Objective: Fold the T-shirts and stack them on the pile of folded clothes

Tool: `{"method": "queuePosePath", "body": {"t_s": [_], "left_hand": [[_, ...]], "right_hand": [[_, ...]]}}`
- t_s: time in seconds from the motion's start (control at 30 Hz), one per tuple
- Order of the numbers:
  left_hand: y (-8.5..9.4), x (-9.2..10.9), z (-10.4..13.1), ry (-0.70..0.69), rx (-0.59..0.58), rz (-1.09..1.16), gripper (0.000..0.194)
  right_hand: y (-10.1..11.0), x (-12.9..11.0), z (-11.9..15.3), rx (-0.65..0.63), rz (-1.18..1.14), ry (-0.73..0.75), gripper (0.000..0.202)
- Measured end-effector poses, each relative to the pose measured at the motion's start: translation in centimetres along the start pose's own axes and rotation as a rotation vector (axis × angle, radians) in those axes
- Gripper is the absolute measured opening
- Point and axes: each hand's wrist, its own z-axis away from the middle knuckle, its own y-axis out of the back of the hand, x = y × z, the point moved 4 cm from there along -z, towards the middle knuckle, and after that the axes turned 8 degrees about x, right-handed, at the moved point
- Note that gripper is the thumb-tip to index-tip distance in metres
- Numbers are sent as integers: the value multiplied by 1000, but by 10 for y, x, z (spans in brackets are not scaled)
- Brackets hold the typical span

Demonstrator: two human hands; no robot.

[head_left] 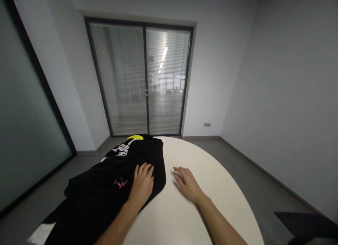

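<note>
A black garment (92, 202) with white lettering, a yellow patch and a small pink print is spread over the left side of a round cream table (211, 178). My left hand (143, 181) rests on its right part, palm down, fingers spread slightly. To the right, my right hand (187, 183) is over the bare tabletop with its fingers apart, holding nothing. It does not touch the cloth. The garment's far end reaches the table's back edge, and a white part shows at its lower left.
Beyond the table stands a glass door (166, 97) with blinds, in a dark frame. A dark object, perhaps a chair (306, 224), is at the lower right. The table's curved edge runs along the right.
</note>
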Motion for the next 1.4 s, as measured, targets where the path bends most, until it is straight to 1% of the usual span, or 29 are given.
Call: {"method": "queuePosePath", "body": {"t_s": [0.07,0.13,0.2,0.27,0.37,0.4,0.43,0.47,0.53,0.57,0.6,0.63,0.67,0.7,0.77,0.83,0.9,0.93,1.03,1.07,1.13,1.2,1.27,1.33,1.4], "left_hand": [[3,26,4,-149,-53,142,43],[6,48,13,-303,-166,280,39],[9,65,22,-421,-280,401,31],[12,76,28,-482,-351,502,24],[18,86,29,-506,-377,612,24],[20,88,27,-499,-364,628,25],[22,88,25,-476,-331,627,27],[23,87,22,-432,-278,604,28],[24,79,16,-272,-125,479,33],[24,72,13,-168,-46,388,36],[22,65,13,-64,14,291,40],[19,58,13,28,42,202,44],[15,52,14,96,30,137,49],[10,48,15,136,-17,103,52],[-1,46,19,140,-153,109,51],[-6,53,23,73,-251,175,46],[-4,64,26,-22,-293,279,43],[-3,70,27,-70,-308,336,42],[2,83,32,-202,-350,463,43],[3,85,33,-231,-352,479,44],[6,86,33,-251,-327,469,46],[9,82,31,-196,-264,387,49],[12,75,29,-69,-214,241,56],[14,71,31,62,-240,98,59],[14,73,37,117,-330,32,56]], "right_hand": [[3,-2,-2,51,-70,-44,46],[6,-2,-3,88,-163,-128,48],[8,-1,-3,107,-241,-207,52],[7,-1,-2,111,-267,-231,60],[2,-3,-2,88,-212,-178,75],[-1,-4,-2,79,-186,-161,74],[-4,-3,-2,76,-158,-152,67],[-6,-2,-2,76,-128,-153,53],[-7,2,-4,87,-78,-186,27],[-6,4,-5,96,-62,-209,23],[-3,6,-6,109,-54,-234,24],[1,7,-7,125,-54,-258,27],[5,8,-8,146,-63,-279,30],[9,7,-9,166,-80,-296,33],[15,4,-9,202,-133,-323,38],[14,0,-7,212,-190,-347,44],[6,-3,-4,184,-198,-341,55],[1,-3,-3,160,-183,-322,57],[-12,4,-1,83,-147,-246,42],[-14,8,-1,70,-150,-237,40],[-10,19,-2,72,-162,-252,43],[1,32,-5,126,-164,-285,43],[16,46,-7,224,-159,-321,39],[32,62,-6,346,-141,-377,38],[45,77,-4,445,-105,-448,42]]}}
